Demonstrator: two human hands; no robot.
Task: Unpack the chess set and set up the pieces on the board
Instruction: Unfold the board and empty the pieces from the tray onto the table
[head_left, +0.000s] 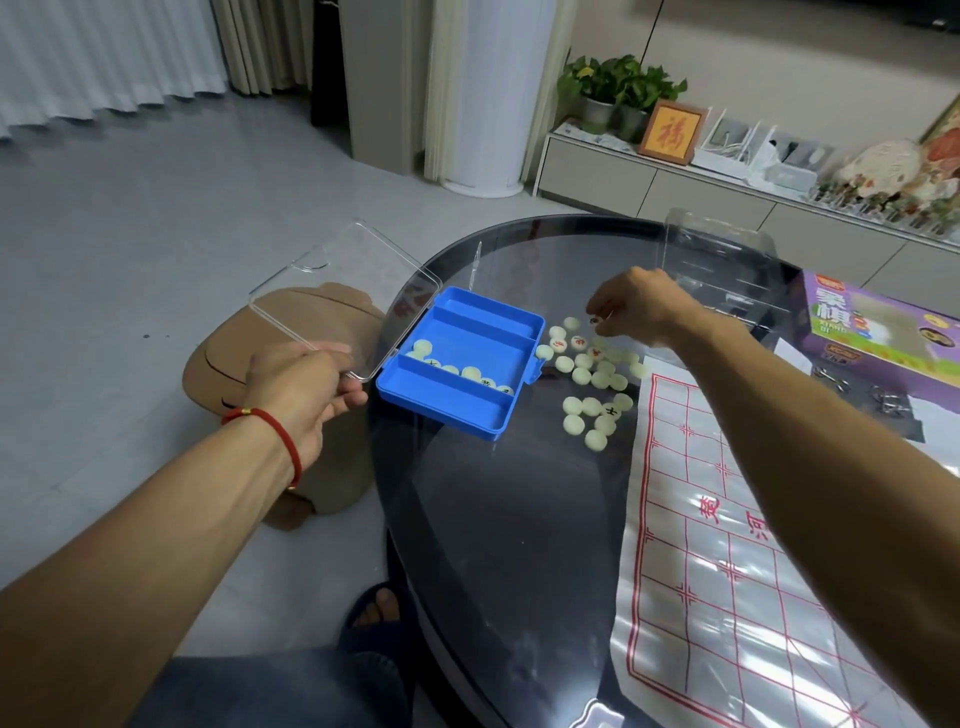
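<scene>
The blue case (462, 358) sits tilted at the left edge of the dark round glass worktop (498, 519), its clear hinged lid (353, 296) swung open over the floor. The left hand (304, 387) grips the lid's near edge, fingers curled round it. A row of pale round pieces (462, 371) lies in the case's middle channel. More such discs (592, 374), some with red or black characters, lie scattered just right of the case. The right hand (636, 306) pinches one piece above them. The white red-lined board sheet (727, 545) lies flat to the right.
</scene>
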